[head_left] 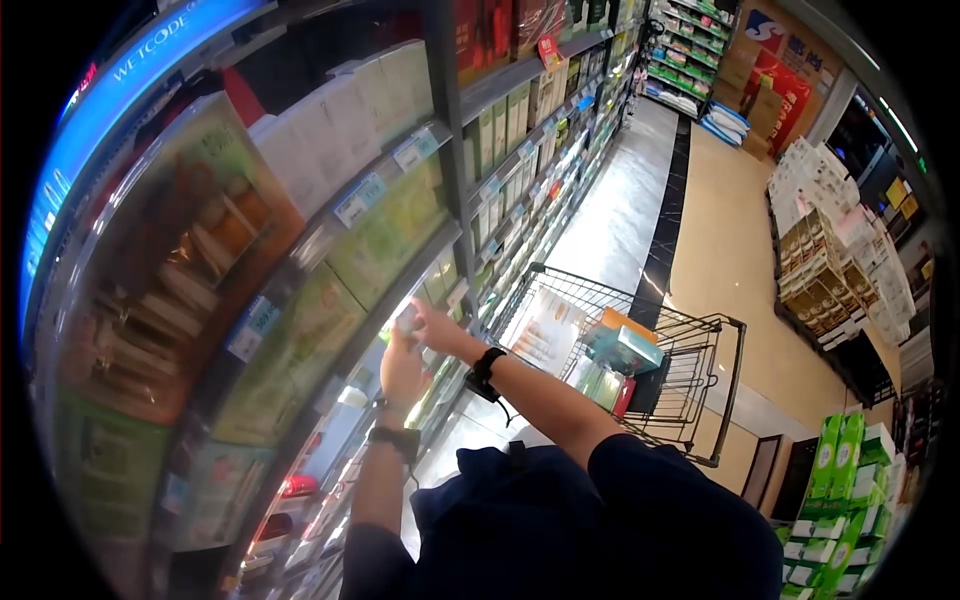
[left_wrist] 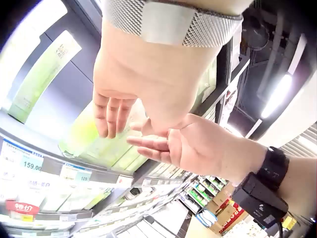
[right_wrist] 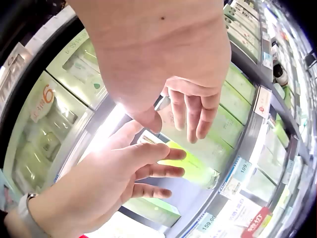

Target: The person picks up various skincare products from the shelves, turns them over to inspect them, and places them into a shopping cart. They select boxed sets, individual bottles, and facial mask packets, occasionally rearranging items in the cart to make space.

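Observation:
Both hands meet in front of a shelf of green cosmetic boxes [right_wrist: 230, 109]. My left hand [right_wrist: 104, 173] holds a yellow-green bottle [right_wrist: 198, 166] with a clear base, thumb on one side and bent fingers across the other. The base points towards the shelf front. My right hand [head_left: 440, 330] is right beside it, thumb and forefinger at a small grey cap [head_left: 407, 318]; its other fingers [right_wrist: 193, 116] hang loosely. In the left wrist view the right hand [left_wrist: 190, 146] overlaps the left thumb, and the left hand [left_wrist: 143, 89] covers part of the bottle.
Price labels [right_wrist: 237, 176] run along the shelf edge. A tall pale-green box [left_wrist: 44, 74] stands on the shelf. To the right in the head view is a wire shopping cart [head_left: 700, 380] with several boxes. Stacked goods [head_left: 840, 260] stand across the aisle floor [head_left: 710, 230].

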### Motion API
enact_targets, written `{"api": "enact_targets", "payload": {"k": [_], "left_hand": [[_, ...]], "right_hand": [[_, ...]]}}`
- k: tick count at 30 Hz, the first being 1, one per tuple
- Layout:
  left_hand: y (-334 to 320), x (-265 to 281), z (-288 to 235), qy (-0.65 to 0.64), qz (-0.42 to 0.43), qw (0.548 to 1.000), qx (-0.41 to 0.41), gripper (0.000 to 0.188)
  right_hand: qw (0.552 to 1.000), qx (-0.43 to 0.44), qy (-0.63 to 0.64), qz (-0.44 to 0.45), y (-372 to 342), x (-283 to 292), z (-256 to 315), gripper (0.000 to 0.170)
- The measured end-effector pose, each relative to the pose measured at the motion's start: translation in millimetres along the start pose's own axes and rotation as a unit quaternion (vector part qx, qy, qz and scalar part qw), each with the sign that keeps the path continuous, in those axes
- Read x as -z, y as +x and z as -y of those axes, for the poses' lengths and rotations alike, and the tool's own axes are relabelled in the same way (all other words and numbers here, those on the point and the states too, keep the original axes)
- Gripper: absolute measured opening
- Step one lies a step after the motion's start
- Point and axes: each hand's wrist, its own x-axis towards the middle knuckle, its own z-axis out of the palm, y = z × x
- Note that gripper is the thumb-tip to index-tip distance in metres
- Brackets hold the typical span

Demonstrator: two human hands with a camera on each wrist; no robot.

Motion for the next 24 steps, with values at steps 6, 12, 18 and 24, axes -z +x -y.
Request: {"api": "enact_targets", "payload": {"k": [6, 12, 18, 24], "left_hand": [[19, -11, 38, 0.092, 0.051, 0.994, 0.026, 0.085], [34, -38, 36, 0.064, 0.104, 0.986, -0.113, 0.091], [69, -24, 15, 0.066, 0.118, 0.979, -0.149, 0.082], [71, 72, -48, 0.046, 0.062, 0.98, -0.182, 0.074]], "right_hand": [[0.988, 0.085, -0.087, 0.096, 7, -14, -11, 0.027], [0.935, 0.195, -0.137, 0.264, -3, -36, 52, 0.026], [0.896, 0.272, -0.037, 0.348, -20, -105, 207, 0.028], [0.859, 0.319, 0.063, 0.395, -23, -175, 295, 0.033]]}}
